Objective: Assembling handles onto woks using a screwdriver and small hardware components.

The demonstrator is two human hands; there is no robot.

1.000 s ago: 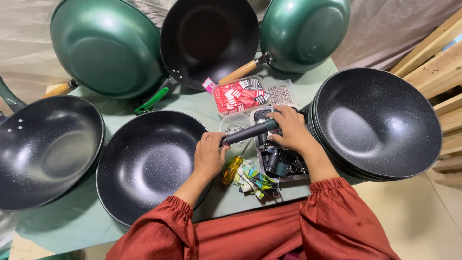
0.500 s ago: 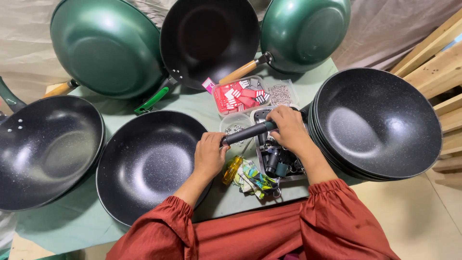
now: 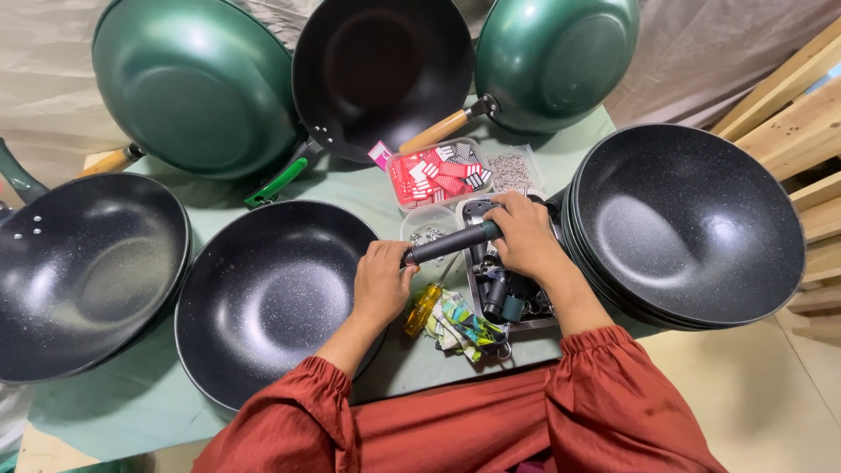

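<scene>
1. Gripping a dark pan handle (image 3: 451,244), my two hands meet near the middle of the bench's front edge; I see the left hand (image 3: 382,282) curled around its near end, fingers closed, at the rim of the black wok (image 3: 276,298) that lies open side up in front of me.
2. My right hand (image 3: 523,235) is clenched over the handle's far end, knuckles up, above a tray of handles (image 3: 508,293) filled with more dark handles.
3. The handle itself is a straight, matte dark-grey bar, tilted slightly upward from left to right, spanning the gap between the wok and the tray.
4. Just under my hands, at the front edge, lie a yellow-handled screwdriver (image 3: 422,308) and a patterned cloth (image 3: 462,322), touching each other.
5. Behind my hands, toward the middle of the bench, I see a clear box of red and white tags (image 3: 438,173) and, beside it, a small box of screws (image 3: 512,170).
6. At the right edge sits a stack of black woks (image 3: 688,223), nested.
7. At the left edge rests another black wok (image 3: 83,271).
8. Along the back edge, three woks lean upright: a green one (image 3: 193,83), a black one (image 3: 381,74) and another green one (image 3: 556,57).
</scene>
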